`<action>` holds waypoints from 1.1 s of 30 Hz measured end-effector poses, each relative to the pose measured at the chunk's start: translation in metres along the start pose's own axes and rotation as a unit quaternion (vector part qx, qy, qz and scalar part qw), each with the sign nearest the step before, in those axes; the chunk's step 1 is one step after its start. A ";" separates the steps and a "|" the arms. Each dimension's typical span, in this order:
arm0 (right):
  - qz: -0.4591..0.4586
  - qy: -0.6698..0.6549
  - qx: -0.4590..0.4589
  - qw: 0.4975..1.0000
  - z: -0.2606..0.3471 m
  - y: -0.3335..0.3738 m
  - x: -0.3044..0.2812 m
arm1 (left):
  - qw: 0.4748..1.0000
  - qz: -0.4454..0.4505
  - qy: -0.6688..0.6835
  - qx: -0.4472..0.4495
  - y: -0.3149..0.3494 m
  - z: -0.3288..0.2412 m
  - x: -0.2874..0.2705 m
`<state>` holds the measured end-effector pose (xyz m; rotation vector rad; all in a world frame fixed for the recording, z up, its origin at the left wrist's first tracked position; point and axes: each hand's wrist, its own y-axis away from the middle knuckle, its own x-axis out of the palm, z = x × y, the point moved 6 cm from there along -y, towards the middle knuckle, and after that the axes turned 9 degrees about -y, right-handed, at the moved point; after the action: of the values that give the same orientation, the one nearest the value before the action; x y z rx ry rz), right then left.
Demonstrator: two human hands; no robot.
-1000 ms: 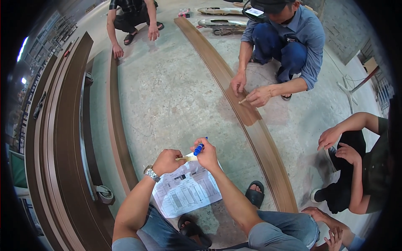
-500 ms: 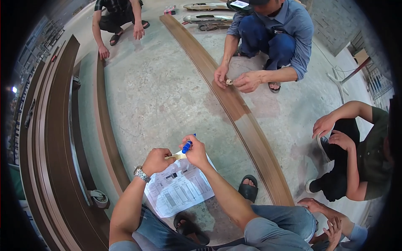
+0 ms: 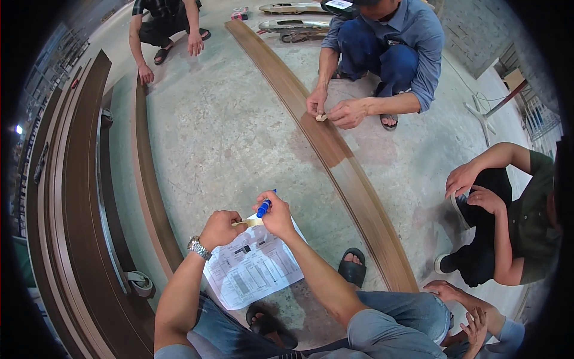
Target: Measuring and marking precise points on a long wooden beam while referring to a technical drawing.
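My left hand (image 3: 222, 229) is closed, its thumb and fingers pinching one end of a pale yellow strip (image 3: 254, 222) that looks like tape. Close by on the right, my right hand (image 3: 274, 214) grips a blue marker (image 3: 263, 208), which sticks up slantwise out of the fist. The strip's other end runs to this hand's fingers; whether they pinch it too is hard to see. Below both hands is a white sheet with printed technical drawings (image 3: 254, 272). Its top edge is behind my hands, so I cannot tell what holds it up.
A long brown plank (image 3: 335, 149) crosses the floor. A co-worker (image 3: 382, 54) crouches behind it, fingering a small beige piece (image 3: 321, 118). A narrower plank (image 3: 143, 155) and stacked dark boards (image 3: 84, 197) lie left. Another person (image 3: 170, 30) squats at far left; others sit right.
My hands stay close together over the sheet, with the marker tilted slightly differently. The co-worker across the plank has lowered the small beige piece a little to the left.
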<state>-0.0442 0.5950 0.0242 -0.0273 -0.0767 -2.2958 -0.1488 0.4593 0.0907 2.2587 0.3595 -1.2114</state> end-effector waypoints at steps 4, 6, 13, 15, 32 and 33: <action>0.008 0.017 0.015 1.000 0.004 0.000 -0.001 | 1.000 0.005 0.001 0.002 0.000 -0.001 0.000; 0.018 0.026 0.034 0.999 0.005 0.001 0.001 | 1.000 0.002 -0.007 0.009 0.000 -0.002 -0.001; 0.010 0.026 0.032 0.999 0.003 0.001 0.000 | 1.000 0.014 -0.006 -0.004 0.000 0.005 0.006; 0.003 0.006 0.027 1.000 -0.001 0.000 0.001 | 1.000 -0.011 0.018 0.023 -0.001 0.007 0.007; 0.014 -0.012 0.023 1.000 0.002 0.001 0.005 | 1.000 0.007 -0.007 0.026 0.000 0.007 0.010; 0.017 -0.011 0.021 1.000 0.003 0.001 0.006 | 1.000 0.004 -0.017 0.023 0.000 0.007 0.009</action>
<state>-0.0473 0.5905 0.0274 -0.0313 -0.1338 -2.2595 -0.1481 0.4547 0.0799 2.2741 0.3117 -1.2636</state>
